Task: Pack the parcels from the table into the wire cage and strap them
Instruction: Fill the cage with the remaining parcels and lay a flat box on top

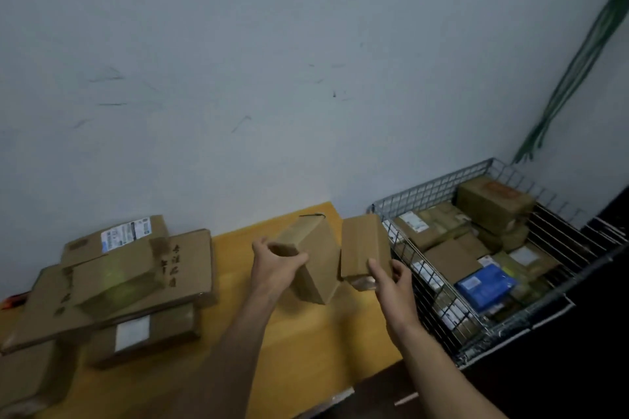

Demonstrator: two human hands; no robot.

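Mid-frame: left hand [277, 265] grips a box [311, 258], right hand [391, 281] grips another box [364, 247], both above table [306, 350]. Pile of parcels [129, 282] left unpacked. Cage [510, 248] right, part-filled, unstrapped.

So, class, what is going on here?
A person holds one brown cardboard parcel in the left hand and a second brown cardboard parcel in the right hand, above the yellow wooden table. The metal wire cage beside it already holds several parcels. A pile of cardboard parcels lies on the table.
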